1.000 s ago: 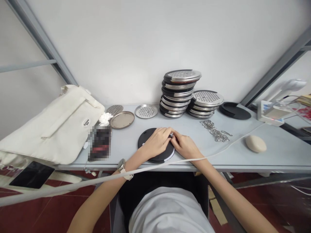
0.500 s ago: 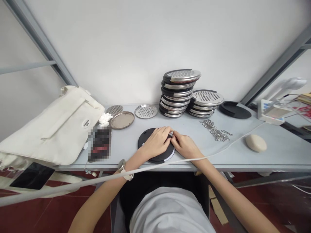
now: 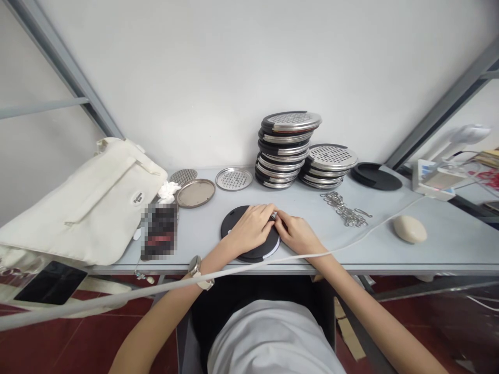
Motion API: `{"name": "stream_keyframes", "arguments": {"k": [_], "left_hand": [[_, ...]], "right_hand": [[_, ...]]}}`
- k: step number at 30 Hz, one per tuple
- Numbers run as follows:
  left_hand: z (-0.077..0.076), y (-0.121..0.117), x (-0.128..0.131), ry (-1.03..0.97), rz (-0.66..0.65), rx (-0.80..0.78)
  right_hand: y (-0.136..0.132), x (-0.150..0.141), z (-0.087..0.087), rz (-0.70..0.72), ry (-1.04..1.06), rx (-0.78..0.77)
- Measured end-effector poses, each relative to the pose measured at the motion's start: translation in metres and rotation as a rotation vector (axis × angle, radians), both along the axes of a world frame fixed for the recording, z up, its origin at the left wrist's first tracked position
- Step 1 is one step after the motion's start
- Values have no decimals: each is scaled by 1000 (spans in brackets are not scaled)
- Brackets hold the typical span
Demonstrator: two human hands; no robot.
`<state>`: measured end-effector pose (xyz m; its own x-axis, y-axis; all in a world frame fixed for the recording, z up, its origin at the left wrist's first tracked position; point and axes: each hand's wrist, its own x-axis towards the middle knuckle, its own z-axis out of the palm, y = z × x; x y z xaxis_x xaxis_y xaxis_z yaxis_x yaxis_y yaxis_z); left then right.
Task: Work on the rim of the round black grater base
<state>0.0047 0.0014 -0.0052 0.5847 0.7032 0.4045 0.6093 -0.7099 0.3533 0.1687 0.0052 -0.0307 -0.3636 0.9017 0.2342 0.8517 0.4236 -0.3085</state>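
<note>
In front of me on the desk lies a round black grater holder [image 3: 255, 254], a pale rim showing along its lower right edge. My left hand [image 3: 251, 228] rests across the top of it, fingers curled together toward its upper right edge. At that edge a small shiny metal piece [image 3: 274, 216] shows between the two hands; its kind is mostly hidden. My right hand [image 3: 297, 232] pinches at this piece from the right. To the right lies a bunch of metal clips or links [image 3: 345, 210].
Behind the hands stand a tall stack [image 3: 283, 150] and a lower stack [image 3: 329, 166] of round graters. A black holder [image 3: 376, 176], loose grater discs [image 3: 234, 179], a white bag [image 3: 86, 202] and a cream mouse-like object [image 3: 410, 229] lie around. A white cable [image 3: 249, 267] crosses my forearms.
Both hands stay at the same edge of the black holder, with barely a shift of the fingers. The view has moved very slightly.
</note>
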Motion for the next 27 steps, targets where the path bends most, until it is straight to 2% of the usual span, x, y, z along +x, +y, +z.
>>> {"name": "stream_keyframes", "arguments": {"k": [27], "left_hand": [[0, 0, -1, 16, -15, -5]], "right_hand": [[-1, -1, 1, -23, -15, -11]]}}
